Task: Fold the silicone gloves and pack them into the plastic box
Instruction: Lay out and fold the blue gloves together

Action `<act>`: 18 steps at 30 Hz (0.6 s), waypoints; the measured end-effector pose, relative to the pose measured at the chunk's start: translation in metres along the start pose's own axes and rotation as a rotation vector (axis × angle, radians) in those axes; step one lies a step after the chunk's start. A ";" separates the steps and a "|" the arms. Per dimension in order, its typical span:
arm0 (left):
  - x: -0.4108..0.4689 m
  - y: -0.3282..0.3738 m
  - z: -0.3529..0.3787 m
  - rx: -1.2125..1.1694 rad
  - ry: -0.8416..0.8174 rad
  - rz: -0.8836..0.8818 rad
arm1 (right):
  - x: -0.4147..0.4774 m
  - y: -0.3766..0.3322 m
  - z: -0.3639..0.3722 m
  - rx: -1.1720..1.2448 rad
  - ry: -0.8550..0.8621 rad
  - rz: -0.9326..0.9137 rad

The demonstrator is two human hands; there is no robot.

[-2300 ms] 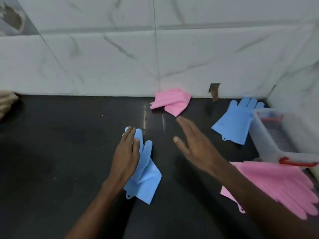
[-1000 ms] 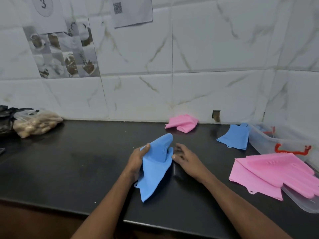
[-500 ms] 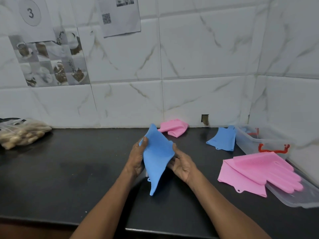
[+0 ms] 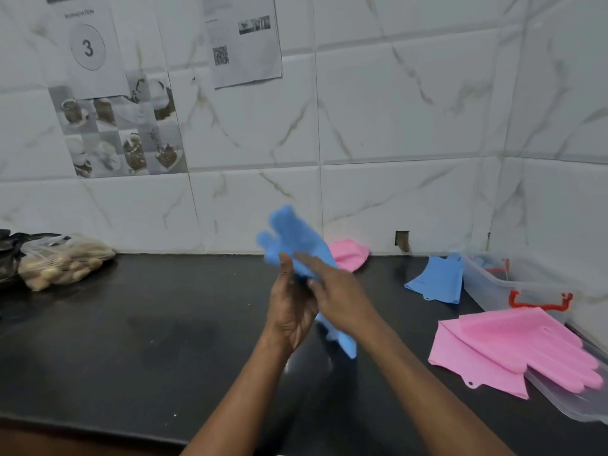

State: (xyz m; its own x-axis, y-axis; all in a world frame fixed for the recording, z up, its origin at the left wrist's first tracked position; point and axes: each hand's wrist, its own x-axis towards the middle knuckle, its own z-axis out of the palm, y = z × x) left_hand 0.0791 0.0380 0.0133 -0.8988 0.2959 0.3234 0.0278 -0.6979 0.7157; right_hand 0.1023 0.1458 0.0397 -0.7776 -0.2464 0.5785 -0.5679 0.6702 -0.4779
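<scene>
A blue silicone glove [image 4: 291, 238] is held up above the black counter [image 4: 148, 324], fingers pointing up and its cuff hanging below my hands. My left hand [image 4: 289, 307] grips its middle. My right hand [image 4: 339, 294] presses against it from the right with fingers stretched. A second blue glove [image 4: 437, 278] lies flat by the clear plastic box [image 4: 493, 287] with red clips at the back right. One pink glove [image 4: 348, 253] sits crumpled at the wall. Another pink glove [image 4: 513, 347] lies at the right, partly on a clear lid [image 4: 572, 406].
A plastic bag of brownish lumps [image 4: 62, 260] rests at the counter's back left beside a dark bag [image 4: 6, 255]. Tiled walls close off the back and right side. The counter's front edge runs along the bottom of the view.
The blue glove went from lying flat under my left hand to being lifted off the counter between both hands, and it is now higher. The view tilted up.
</scene>
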 end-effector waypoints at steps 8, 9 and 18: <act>-0.003 0.004 -0.022 -0.310 0.007 -0.107 | -0.074 0.025 0.014 -0.156 0.040 -0.116; -0.004 0.005 -0.021 -0.301 -0.033 -0.108 | -0.080 0.033 0.012 -0.133 0.085 -0.092; 0.000 0.001 -0.013 -0.337 -0.098 -0.138 | -0.084 0.050 -0.005 0.278 0.436 0.663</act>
State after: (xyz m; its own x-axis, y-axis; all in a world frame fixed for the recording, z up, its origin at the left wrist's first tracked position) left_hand 0.0733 0.0287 0.0056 -0.8376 0.4519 0.3070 -0.2512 -0.8175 0.5183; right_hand 0.1410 0.2039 -0.0295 -0.8321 0.4683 0.2971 -0.1210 0.3696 -0.9213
